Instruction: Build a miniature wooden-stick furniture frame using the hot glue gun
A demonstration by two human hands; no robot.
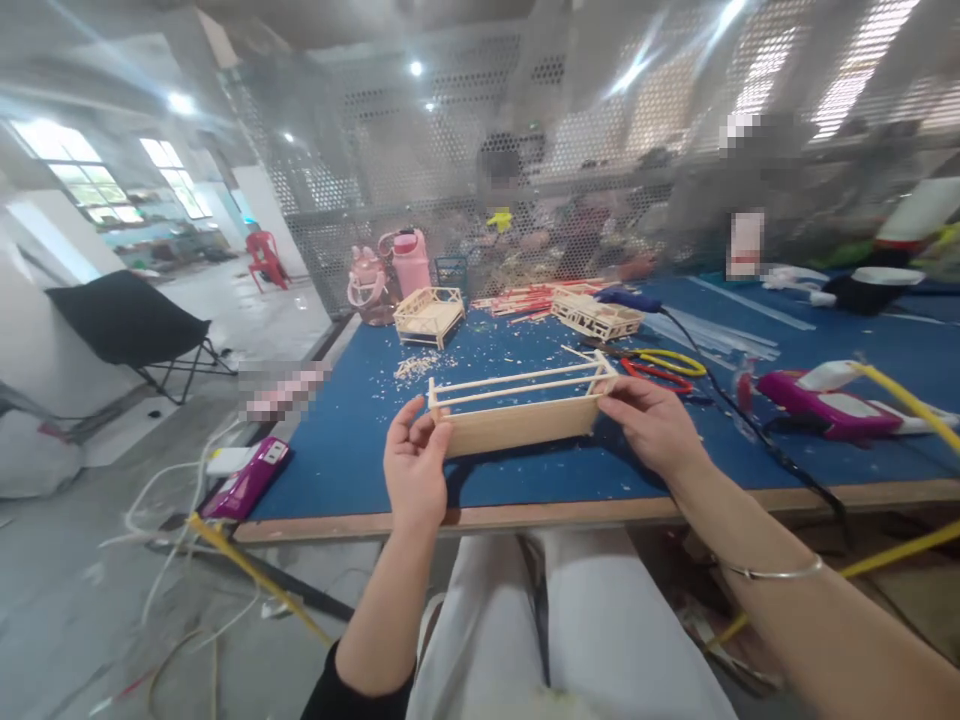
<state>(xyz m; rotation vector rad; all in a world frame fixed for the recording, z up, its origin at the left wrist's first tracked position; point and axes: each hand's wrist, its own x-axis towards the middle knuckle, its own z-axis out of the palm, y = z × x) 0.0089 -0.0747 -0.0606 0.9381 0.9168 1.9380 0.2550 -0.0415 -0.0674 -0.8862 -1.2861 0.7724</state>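
Note:
A small wooden frame model (517,408), built of thin sticks with a flat slatted side facing me, is held up just above the near part of the blue table (352,440). My left hand (412,465) pinches its left end, fingers closed on the wood. My right hand (654,422) grips its right end the same way, with a thin bangle on that wrist.
Two finished stick models (429,314) (598,316) stand farther back, with pink bottles (411,260), loose sticks, and yellow and red pliers (664,366). A pink glue gun (829,405) and black cable lie at right. Other people sit behind a mesh screen. A black chair (127,322) stands left.

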